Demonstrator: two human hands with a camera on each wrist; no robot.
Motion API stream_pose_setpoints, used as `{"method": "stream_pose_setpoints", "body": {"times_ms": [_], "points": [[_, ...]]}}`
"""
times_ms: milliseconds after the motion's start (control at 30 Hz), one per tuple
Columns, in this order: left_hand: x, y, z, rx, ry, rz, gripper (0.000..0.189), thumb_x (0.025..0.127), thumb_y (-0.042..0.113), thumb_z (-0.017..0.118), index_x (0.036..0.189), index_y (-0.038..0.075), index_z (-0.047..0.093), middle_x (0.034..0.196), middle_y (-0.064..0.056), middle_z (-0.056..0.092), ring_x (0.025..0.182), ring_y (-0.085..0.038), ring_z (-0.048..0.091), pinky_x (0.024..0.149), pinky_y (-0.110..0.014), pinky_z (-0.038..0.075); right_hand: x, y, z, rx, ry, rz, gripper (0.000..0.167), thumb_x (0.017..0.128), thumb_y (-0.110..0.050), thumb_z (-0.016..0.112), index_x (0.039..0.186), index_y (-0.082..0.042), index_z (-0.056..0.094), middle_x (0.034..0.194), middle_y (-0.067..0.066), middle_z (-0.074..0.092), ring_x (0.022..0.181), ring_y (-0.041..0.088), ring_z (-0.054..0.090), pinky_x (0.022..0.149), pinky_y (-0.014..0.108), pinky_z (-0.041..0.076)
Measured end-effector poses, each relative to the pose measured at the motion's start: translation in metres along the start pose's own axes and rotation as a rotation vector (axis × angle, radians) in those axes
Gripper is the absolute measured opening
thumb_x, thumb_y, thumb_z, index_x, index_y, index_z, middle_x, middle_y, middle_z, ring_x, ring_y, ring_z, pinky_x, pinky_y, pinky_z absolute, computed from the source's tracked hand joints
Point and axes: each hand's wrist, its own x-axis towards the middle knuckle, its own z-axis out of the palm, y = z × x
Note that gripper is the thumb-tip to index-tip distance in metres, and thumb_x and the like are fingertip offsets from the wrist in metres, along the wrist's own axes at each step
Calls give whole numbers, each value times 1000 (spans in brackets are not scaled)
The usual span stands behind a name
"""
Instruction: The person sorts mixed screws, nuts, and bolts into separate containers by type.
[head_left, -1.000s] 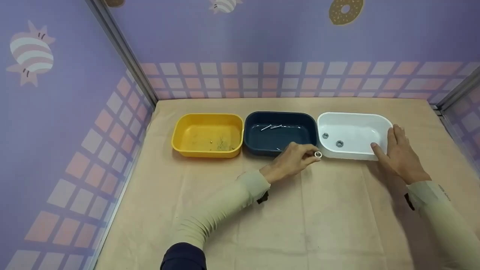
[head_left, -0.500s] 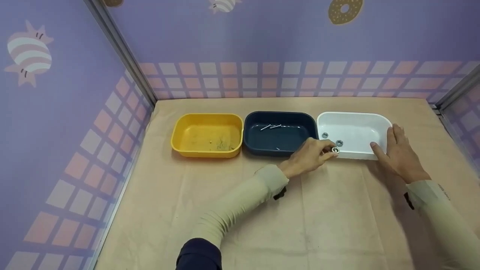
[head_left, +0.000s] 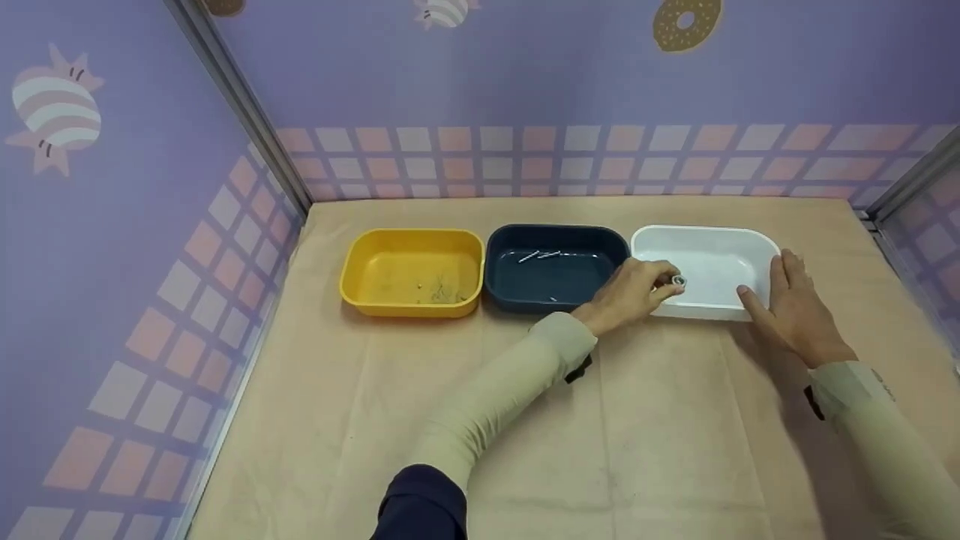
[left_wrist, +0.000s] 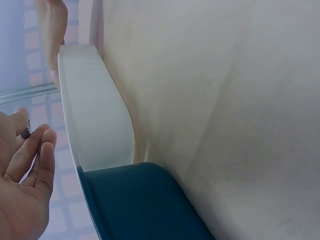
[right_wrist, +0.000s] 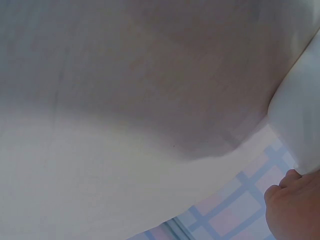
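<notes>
My left hand is over the front left part of the white tray, pinching a small metal nut between thumb and fingertips. In the left wrist view, the dark edge of that nut shows between the fingertips, above the tray's rim. My right hand rests with fairly straight fingers against the right side of the white tray, the thumb over its front right corner. The right wrist view shows the knuckles of the right hand beside the tray wall. The left hand hides the tray's front left inside.
A dark blue tray touching the white one holds several thin metal pins. Left of it, a yellow tray contains small thin pieces. A cloth covers the table, with patterned walls behind and at both sides.
My left hand has moved right and away from me, carrying the nut from the tray's front left corner to above its inside. Two nuts in the tray are now hidden. The right hand stays put.
</notes>
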Motion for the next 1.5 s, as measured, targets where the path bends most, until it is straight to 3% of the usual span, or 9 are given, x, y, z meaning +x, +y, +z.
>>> {"method": "stream_pose_setpoints", "body": {"times_ms": [200,400,667,833,1000,1300,1500], "points": [[18,2,5,21,-34,-57,24,106,28,69,121,12,78,106,3,82,88,2,72,76,-7,50,0,-2,-1,-3,-3,5,94,111,-52,40,163,18,2,172,41,-2,158,62,-1,128,72,6],[39,5,12,3,-23,-121,27,106,29,68,124,11,76,107,3,81,81,0,75,73,-6,51,0,0,-2,-13,-6,15,95,111,-53,39,163,18,1,172,40,-3,158,62,0,128,72,7],[59,-2,11,87,41,-166,26,106,33,67,123,16,78,113,7,80,96,3,71,84,-7,51,-1,0,1,-11,0,27,95,111,-53,39,163,17,1,172,40,-2,158,63,1,127,73,9],[62,-7,5,97,79,-188,26,105,33,69,122,16,78,113,7,80,99,0,72,85,-9,51,0,-1,3,-6,-15,26,96,111,-54,39,164,16,0,172,39,-4,158,62,0,127,74,9],[64,-8,2,108,77,-196,27,105,35,69,123,18,78,116,7,80,102,0,71,86,-11,52,1,-1,1,2,-11,27,95,111,-54,39,164,16,0,173,38,-4,159,60,-2,128,72,7],[63,-7,2,129,51,-280,39,107,36,66,143,22,68,142,7,71,125,-3,68,101,-16,53,2,-2,0,4,-9,16,96,111,-54,40,163,17,2,173,39,-4,159,62,-1,125,76,10],[61,-8,-2,123,49,-280,39,107,36,65,144,21,68,145,8,69,133,-5,64,104,-17,53,1,0,0,2,-2,13,95,111,-52,41,164,16,3,173,39,-2,158,62,0,120,81,17]]}}
